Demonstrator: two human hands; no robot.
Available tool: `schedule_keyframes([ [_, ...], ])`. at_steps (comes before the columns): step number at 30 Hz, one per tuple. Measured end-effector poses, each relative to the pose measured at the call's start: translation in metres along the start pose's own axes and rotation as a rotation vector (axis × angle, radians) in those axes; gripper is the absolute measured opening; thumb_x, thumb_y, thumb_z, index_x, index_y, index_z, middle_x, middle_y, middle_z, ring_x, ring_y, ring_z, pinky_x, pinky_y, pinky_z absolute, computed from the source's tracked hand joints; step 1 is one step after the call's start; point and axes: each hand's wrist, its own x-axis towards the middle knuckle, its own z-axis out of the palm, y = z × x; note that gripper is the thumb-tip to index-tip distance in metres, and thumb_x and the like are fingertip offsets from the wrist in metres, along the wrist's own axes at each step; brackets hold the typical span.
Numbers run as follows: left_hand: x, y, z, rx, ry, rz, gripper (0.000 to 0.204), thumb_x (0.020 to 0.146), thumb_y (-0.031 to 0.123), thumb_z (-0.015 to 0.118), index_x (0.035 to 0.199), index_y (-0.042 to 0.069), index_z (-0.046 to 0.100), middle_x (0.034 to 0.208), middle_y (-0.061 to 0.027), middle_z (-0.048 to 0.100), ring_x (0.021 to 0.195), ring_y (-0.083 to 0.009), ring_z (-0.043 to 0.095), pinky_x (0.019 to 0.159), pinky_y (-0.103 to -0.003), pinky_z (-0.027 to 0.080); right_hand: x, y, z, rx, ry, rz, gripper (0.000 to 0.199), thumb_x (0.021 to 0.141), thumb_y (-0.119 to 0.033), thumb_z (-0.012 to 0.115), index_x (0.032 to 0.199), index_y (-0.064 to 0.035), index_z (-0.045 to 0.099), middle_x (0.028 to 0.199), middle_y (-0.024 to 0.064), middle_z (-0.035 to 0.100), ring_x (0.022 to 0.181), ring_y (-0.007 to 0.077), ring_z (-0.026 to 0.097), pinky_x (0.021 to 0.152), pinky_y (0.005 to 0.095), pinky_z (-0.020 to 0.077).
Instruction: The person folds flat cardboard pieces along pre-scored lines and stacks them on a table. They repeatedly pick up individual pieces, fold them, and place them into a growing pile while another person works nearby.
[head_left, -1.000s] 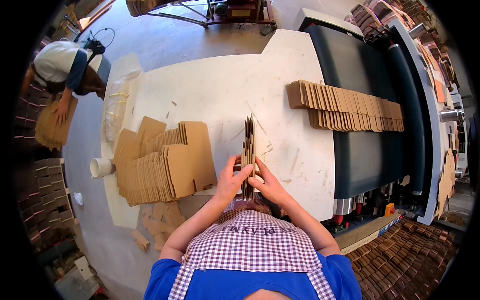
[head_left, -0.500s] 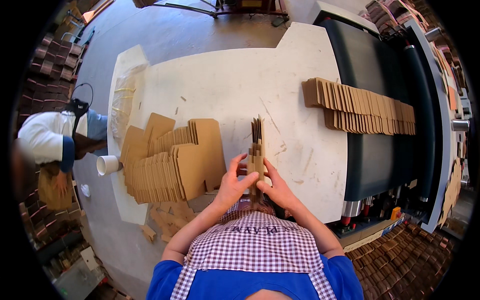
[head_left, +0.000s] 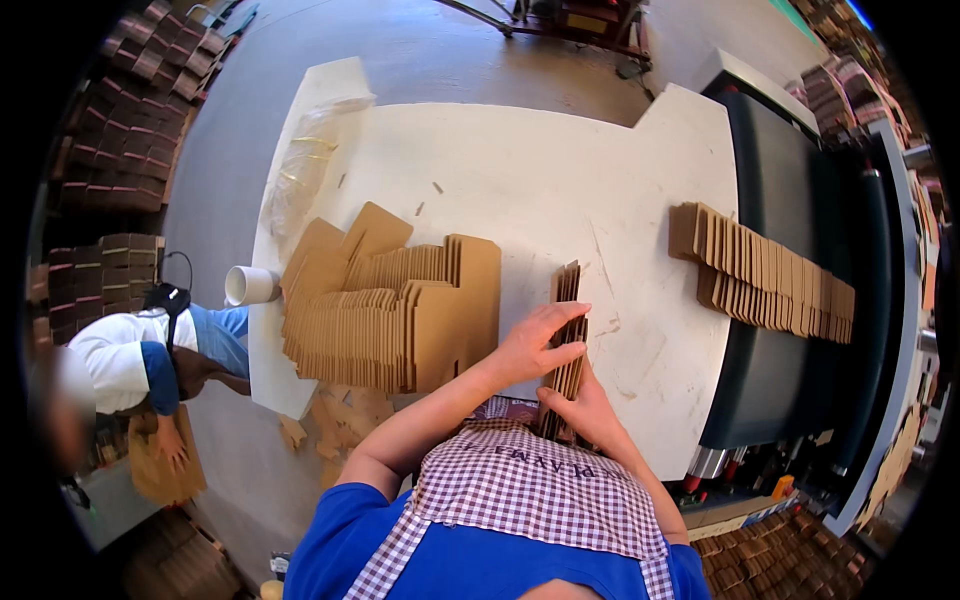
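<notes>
Left hand (head_left: 522, 347): is coming in from the left of the bundle, its thumb and forefinger lying across the upright edges and its fingers pinching the cards.
Right hand (head_left: 586, 410): is gripping the same bundle lower down from the right, its thumb pressing on the near-left side; its other fingers are mostly hiding behind the cards, so how they are bending cannot be told.
Bundle of cardboard pieces (head_left: 567, 377): is standing on edge between the two hands, at the near edge of the counter (head_left: 520, 170), just in front of the checked apron (head_left: 540, 485); whether it is touching the counter cannot be told.
Big pile of cardboard (head_left: 370, 325): is leaning in a long overlapping row near the left end of the counter, close to the near edge.
Row of cardboard (head_left: 765, 272): is fanning out from the counter's right edge onto the dark belt (head_left: 785, 185).
White cup (head_left: 252, 286): is lying on its side at the counter's left edge, beside the big pile.
Clear plastic (head_left: 308, 160): is spreading along the far-left corner.
Scraps (head_left: 350, 412): are lying on the floor below the near-left corner.
Co-worker (head_left: 120, 355): is bending beyond the left edge, one hand (head_left: 172, 447) resting on brown cardboard (head_left: 150, 478).
</notes>
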Motion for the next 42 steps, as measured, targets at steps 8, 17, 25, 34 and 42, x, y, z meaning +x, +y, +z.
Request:
schedule_keyframes([
  [8,-0.036,0.010,-0.081,0.437,0.345,-0.174,0.051,0.088,0.014,0.071,0.136,0.003,0.056,0.140,-0.0161,0.055,0.129,-0.0330,0.053,0.107,-0.041,0.044,0.073,-0.033,0.059,-0.356,-0.148,-0.144,0.100,0.089,-0.059,0.061,0.153,0.0064,0.020,0.157,0.0306,0.026,0.142,0.0417,0.037,0.114,0.0447,0.0364],
  [17,-0.100,0.012,-0.128,0.565,0.582,-0.295,0.031,0.086,0.016,0.073,0.113,0.003,0.069,0.111,-0.0100,0.062,0.109,-0.0303,0.056,0.093,-0.043,0.045,0.107,0.017,0.071,-0.381,0.054,-0.072,0.097,0.094,-0.057,0.058,0.154,0.0067,0.017,0.159,0.0293,0.022,0.147,0.0405,0.028,0.117,0.0432,0.0317],
  [25,-0.099,0.025,-0.089,0.927,0.479,-0.230,0.031,0.086,0.013,0.069,0.116,0.004,0.069,0.102,-0.0080,0.063,0.095,-0.0269,0.056,0.082,-0.041,0.043,0.088,-0.004,0.079,-0.332,-0.020,-0.150,0.102,0.089,-0.050,0.068,0.156,0.0044,0.015,0.162,0.0275,0.014,0.150,0.0393,0.022,0.119,0.0430,0.0297],
  [34,-0.086,0.030,-0.039,0.147,0.311,-0.168,0.041,0.088,0.000,0.065,0.129,0.002,0.061,0.126,-0.0175,0.063,0.115,-0.0338,0.062,0.096,-0.041,0.050,0.044,-0.014,0.032,-0.102,0.059,-0.114,0.096,0.082,-0.033,0.076,0.153,0.0031,0.023,0.154,0.0254,0.032,0.140,0.0360,0.039,0.112,0.0411,0.0378],
  [42,-0.069,-0.016,-0.084,1.122,0.145,-0.329,0.072,0.076,0.020,0.080,0.140,0.005,0.050,0.151,-0.0127,0.042,0.143,-0.0326,0.034,0.120,-0.057,0.021,0.029,0.018,-0.014,0.183,0.341,0.025,0.052,0.091,-0.018,0.066,0.135,0.0040,0.048,0.115,0.0159,0.068,0.100,0.0211,0.067,0.088,0.0341,0.0535],
])
